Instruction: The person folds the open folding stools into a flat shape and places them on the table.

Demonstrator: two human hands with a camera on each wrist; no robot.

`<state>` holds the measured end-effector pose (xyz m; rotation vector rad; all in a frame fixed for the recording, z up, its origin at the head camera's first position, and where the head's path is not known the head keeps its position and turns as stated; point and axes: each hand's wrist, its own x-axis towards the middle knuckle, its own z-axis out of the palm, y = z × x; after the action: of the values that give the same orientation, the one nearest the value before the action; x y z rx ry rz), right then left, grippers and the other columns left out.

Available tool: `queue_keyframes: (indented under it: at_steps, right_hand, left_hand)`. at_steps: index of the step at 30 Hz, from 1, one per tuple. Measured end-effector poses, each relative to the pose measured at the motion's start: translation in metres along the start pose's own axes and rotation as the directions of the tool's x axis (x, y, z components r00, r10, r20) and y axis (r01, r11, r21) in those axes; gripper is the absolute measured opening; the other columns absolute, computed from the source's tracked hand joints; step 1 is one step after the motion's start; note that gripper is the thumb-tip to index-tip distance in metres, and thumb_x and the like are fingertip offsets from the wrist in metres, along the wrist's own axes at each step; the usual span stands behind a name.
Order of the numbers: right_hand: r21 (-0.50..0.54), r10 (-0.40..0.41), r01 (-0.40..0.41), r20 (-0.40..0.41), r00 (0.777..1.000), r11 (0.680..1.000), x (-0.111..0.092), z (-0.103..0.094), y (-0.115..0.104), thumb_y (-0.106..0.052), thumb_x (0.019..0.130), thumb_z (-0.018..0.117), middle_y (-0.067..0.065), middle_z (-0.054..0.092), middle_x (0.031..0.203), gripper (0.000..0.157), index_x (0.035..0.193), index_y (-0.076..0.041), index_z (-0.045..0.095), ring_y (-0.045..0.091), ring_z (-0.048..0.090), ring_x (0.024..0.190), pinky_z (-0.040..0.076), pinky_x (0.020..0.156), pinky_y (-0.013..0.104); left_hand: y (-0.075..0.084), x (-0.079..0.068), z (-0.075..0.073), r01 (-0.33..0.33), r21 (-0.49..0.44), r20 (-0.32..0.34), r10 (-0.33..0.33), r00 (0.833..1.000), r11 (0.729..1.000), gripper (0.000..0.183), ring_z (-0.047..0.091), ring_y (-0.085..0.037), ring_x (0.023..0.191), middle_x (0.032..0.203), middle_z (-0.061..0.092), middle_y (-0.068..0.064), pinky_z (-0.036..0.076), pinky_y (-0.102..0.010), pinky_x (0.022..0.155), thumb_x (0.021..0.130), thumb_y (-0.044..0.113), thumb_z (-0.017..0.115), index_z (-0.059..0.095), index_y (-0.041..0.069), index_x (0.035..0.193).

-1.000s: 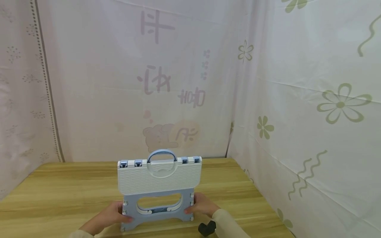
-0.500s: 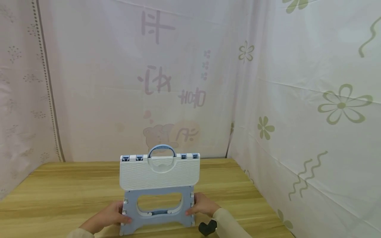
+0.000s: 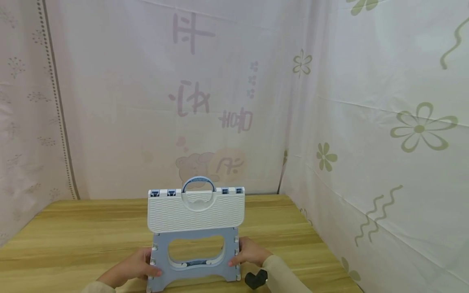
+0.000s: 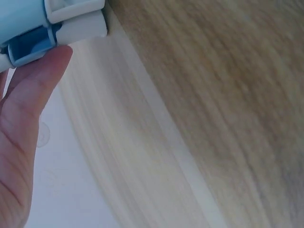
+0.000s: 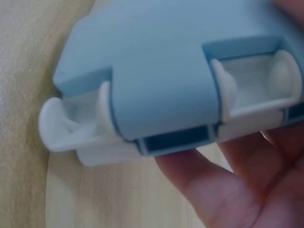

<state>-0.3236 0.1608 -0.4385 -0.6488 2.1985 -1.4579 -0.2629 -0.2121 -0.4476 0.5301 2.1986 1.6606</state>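
A folded step stool (image 3: 196, 213), white textured top over a blue leg frame, is held upright in front of me in the head view. Its blue carry handle (image 3: 199, 179) arches above the top edge. At the lower left side my left hand (image 3: 132, 268) grips the leg, thumb across the front face. My right hand (image 3: 250, 253) holds the opposite leg the same way, its other fingers hidden behind. In the left wrist view the left thumb (image 4: 50, 71) lies against the blue-and-white leg edge. White hinge parts (image 5: 254, 85) show close up in the right wrist view.
The stool is over a wood-grain table (image 3: 84, 228). A black heart-shaped piece (image 3: 256, 279) sits by the right sleeve (image 3: 283, 276). Printed curtains (image 3: 128, 81) hang behind the table and along the right side (image 3: 366, 122).
The stool's top edge has risen a little and become more level, while its feet have come slightly nearer to me. Both hands keep their grip in nearly the same places.
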Motion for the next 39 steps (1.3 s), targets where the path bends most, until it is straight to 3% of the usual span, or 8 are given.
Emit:
queue_keyframes:
  at_steps: [23, 27, 39]
  right_hand:
    - [0.009, 0.017, -0.017, 0.002, 1.0, 1.0, -0.0027, 0.0006, 0.0034, -0.006, 0.073, 0.081, 0.001, 0.069, 0.092, 0.038, 0.107, 0.002, 0.064, 0.012, 0.06, 0.081, 0.05, 0.063, 0.026]
    - [0.014, 0.007, -0.007, 0.008, 1.0, 1.0, -0.0032, 0.001, 0.005, -0.005, 0.072, 0.08, -0.001, 0.068, 0.087, 0.035, 0.103, 0.002, 0.065, 0.011, 0.057, 0.075, 0.046, 0.058, 0.024]
    - [0.052, -0.005, 0.002, 0.047, 0.999, 0.999, -0.0075, 0.0004, 0.0008, -0.004, 0.074, 0.08, 0.002, 0.07, 0.092, 0.04, 0.109, 0.004, 0.063, 0.012, 0.061, 0.082, 0.051, 0.062, 0.025]
  left_hand:
    - [0.0003, -0.0003, -0.0004, 0.03, -0.024, 0.049, -0.029, 0.998, 0.999, 0.043, 0.066, -0.028, 0.089, 0.098, 0.07, -0.013, 0.057, -0.051, 0.07, 0.082, 0.004, 0.073, 0.051, -0.018, 0.112]
    - [0.0, -0.0008, -0.0008, 0.022, -0.026, 0.062, -0.02, 0.998, 0.999, 0.046, 0.066, -0.027, 0.089, 0.099, 0.07, -0.011, 0.057, -0.052, 0.069, 0.082, 0.008, 0.074, 0.05, -0.018, 0.113]
    - [0.0006, -0.002, -0.0003, -0.009, -0.063, 0.099, 0.015, 0.995, 0.998, 0.046, 0.066, -0.024, 0.086, 0.098, 0.07, -0.01, 0.057, -0.048, 0.068, 0.082, 0.009, 0.074, 0.05, -0.018, 0.112]
